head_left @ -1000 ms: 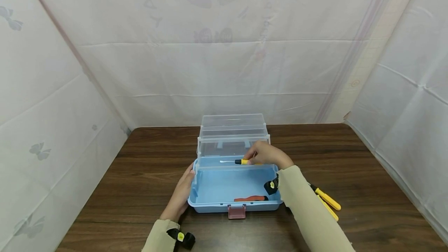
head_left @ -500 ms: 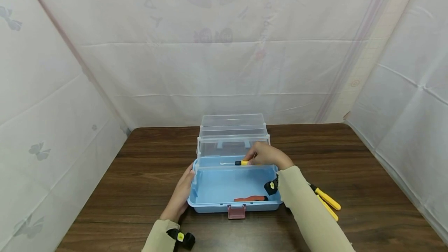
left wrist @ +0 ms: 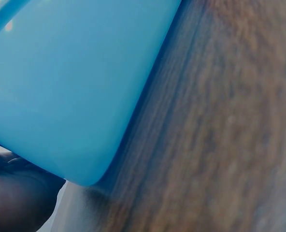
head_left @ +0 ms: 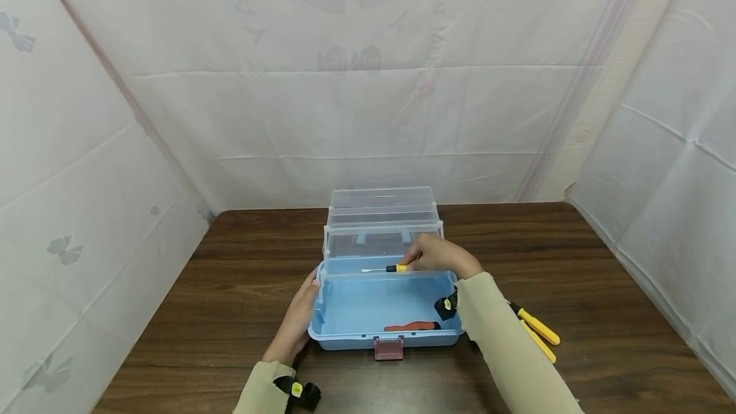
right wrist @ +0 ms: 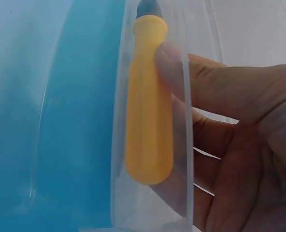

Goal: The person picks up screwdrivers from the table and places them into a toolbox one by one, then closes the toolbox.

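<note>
A light blue toolbox [head_left: 368, 302] stands open in the head view, its clear lid and clear tray [head_left: 345, 275] raised at the back. My right hand [head_left: 439, 254] pinches a flat-tipped screwdriver [head_left: 397, 268], whose yellow handle [right wrist: 149, 116] lies within the clear tray in the right wrist view. Its shaft points left. My left hand [head_left: 300, 315] holds the toolbox's left side near the rim; most of its fingers are hidden. The left wrist view has the box's blue outer wall [left wrist: 85, 87] and part of that hand. An orange-red handle [head_left: 411, 326] lies inside the box, by its front wall.
Two yellow-handled tools [head_left: 540, 328] lie on the wooden table [head_left: 241, 286] to the right, partly hidden behind my right sleeve. A reddish latch [head_left: 388, 349] hangs at the toolbox's front. White sheeting [head_left: 368, 114] encloses the table at the back and sides.
The screwdriver has sunk slightly in the clear tray, with my right hand still on it. My left hand and the toolbox keep their places.
</note>
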{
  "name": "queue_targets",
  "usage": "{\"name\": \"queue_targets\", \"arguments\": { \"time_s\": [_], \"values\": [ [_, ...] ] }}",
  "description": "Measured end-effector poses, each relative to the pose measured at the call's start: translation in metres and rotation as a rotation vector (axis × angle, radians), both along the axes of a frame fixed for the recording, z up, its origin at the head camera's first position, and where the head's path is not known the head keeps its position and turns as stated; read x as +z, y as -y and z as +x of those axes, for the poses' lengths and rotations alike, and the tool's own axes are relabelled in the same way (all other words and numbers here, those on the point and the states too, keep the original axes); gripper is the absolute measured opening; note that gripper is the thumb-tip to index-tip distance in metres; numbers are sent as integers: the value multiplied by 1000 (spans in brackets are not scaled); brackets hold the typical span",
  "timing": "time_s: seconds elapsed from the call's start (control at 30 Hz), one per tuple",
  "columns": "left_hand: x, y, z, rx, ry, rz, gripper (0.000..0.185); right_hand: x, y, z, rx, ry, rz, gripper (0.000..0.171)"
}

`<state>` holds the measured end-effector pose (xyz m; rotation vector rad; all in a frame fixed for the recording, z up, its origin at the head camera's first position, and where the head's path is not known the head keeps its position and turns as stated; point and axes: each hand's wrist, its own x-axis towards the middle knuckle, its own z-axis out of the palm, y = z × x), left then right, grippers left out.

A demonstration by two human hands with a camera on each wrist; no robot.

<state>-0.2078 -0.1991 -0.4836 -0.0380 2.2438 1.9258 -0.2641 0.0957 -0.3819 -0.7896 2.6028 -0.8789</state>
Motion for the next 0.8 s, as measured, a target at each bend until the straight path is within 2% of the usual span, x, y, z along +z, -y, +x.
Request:
{"name": "queue_targets", "arguments": {
  "time_s": [0.8],
  "values": [
    [-1, 1, 0, 3, -3, 6, 57, 5, -2, 5, -92, 25, -13, 17]
  ]
}}
